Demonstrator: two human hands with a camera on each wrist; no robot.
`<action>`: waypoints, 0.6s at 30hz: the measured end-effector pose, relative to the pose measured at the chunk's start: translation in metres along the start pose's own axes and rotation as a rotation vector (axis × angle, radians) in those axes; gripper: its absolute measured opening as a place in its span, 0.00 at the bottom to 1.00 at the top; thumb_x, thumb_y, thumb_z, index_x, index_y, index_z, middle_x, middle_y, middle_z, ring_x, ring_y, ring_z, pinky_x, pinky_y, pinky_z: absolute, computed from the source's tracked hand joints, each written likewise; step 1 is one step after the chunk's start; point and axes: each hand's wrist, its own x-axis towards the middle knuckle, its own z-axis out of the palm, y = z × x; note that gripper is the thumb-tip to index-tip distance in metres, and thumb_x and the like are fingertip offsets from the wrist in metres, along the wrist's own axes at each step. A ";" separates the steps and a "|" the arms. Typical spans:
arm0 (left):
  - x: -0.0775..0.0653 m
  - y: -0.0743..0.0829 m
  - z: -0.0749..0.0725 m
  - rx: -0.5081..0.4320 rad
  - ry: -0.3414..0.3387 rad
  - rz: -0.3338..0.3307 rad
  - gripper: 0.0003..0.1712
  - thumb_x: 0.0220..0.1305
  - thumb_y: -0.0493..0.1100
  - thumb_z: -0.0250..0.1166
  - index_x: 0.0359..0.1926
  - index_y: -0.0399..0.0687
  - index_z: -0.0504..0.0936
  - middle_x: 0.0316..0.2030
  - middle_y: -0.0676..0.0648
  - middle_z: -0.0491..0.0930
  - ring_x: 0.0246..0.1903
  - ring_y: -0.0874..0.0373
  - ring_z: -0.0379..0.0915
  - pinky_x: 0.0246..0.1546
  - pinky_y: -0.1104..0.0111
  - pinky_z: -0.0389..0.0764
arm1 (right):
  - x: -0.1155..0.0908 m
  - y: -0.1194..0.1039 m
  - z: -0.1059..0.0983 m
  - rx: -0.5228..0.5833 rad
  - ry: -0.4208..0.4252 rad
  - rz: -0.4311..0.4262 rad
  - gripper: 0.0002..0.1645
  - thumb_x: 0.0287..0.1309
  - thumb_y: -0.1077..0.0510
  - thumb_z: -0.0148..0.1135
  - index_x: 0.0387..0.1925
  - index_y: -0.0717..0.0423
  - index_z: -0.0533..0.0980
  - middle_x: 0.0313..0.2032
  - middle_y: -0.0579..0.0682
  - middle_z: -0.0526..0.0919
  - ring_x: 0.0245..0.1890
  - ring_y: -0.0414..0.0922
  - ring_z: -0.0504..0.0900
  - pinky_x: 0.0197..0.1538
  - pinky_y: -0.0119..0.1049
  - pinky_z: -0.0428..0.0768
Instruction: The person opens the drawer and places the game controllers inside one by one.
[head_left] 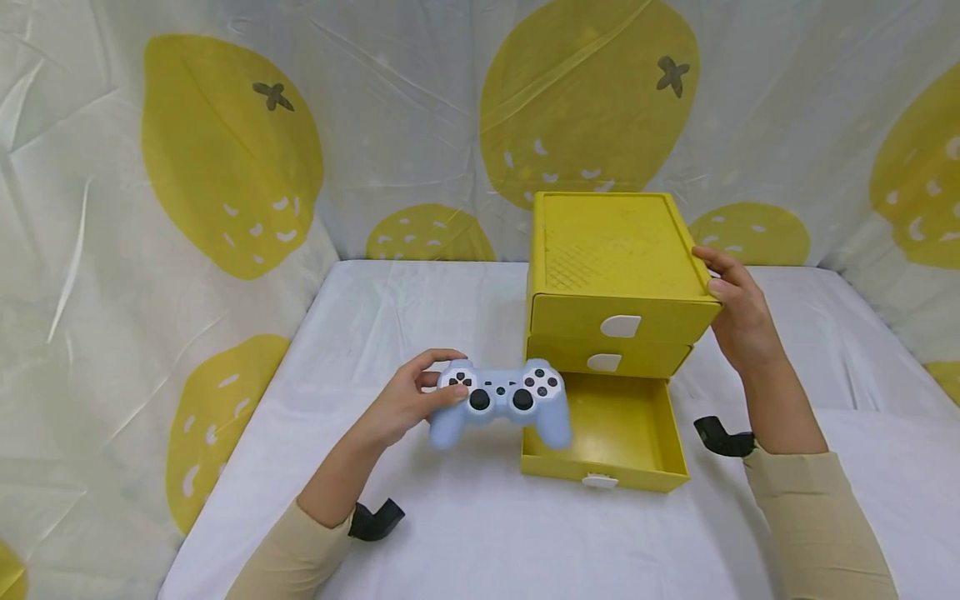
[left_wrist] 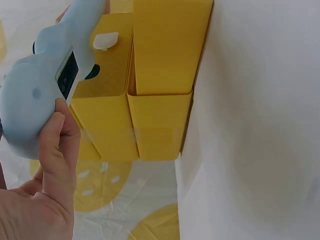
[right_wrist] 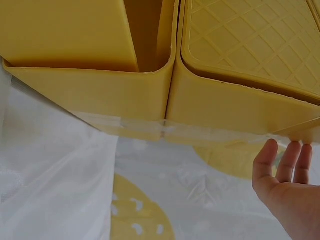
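Observation:
My left hand grips a light blue game controller by its left handle, thumb over the button face. The controller faces up and overlaps the left edge of the pulled-out bottom drawer in the head view. In the left wrist view, the controller shows its rounded end. My right hand rests against the right side of a yellow drawer unit, fingertips at its top edge. From the right wrist, the fingers look fairly straight where they touch the unit's wall.
The unit's upper front carries a white handle, and the middle drawer sticks out slightly. White cloth covers the table. Behind it hangs a lemon-print curtain. A black wrist mount juts out beside the left sleeve.

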 end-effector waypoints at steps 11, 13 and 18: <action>0.016 0.008 0.023 -0.026 -0.090 -0.006 0.28 0.60 0.42 0.69 0.61 0.50 0.73 0.39 0.40 0.82 0.37 0.50 0.78 0.28 0.66 0.78 | 0.001 0.001 -0.001 -0.002 -0.002 -0.004 0.23 0.68 0.64 0.41 0.60 0.56 0.72 0.51 0.54 0.69 0.45 0.42 0.75 0.50 0.28 0.74; 0.020 0.009 0.027 -0.033 -0.107 -0.002 0.28 0.60 0.42 0.69 0.61 0.49 0.73 0.38 0.41 0.82 0.36 0.51 0.78 0.27 0.67 0.78 | 0.001 0.001 0.000 -0.007 0.001 -0.001 0.23 0.68 0.64 0.41 0.60 0.55 0.72 0.51 0.53 0.69 0.45 0.42 0.75 0.50 0.28 0.74; 0.028 0.010 0.037 -0.023 -0.147 0.001 0.28 0.60 0.41 0.69 0.61 0.50 0.72 0.37 0.42 0.81 0.36 0.51 0.78 0.27 0.67 0.78 | 0.001 0.001 -0.001 -0.018 0.008 0.005 0.23 0.68 0.64 0.41 0.60 0.55 0.72 0.50 0.54 0.68 0.45 0.42 0.75 0.50 0.28 0.74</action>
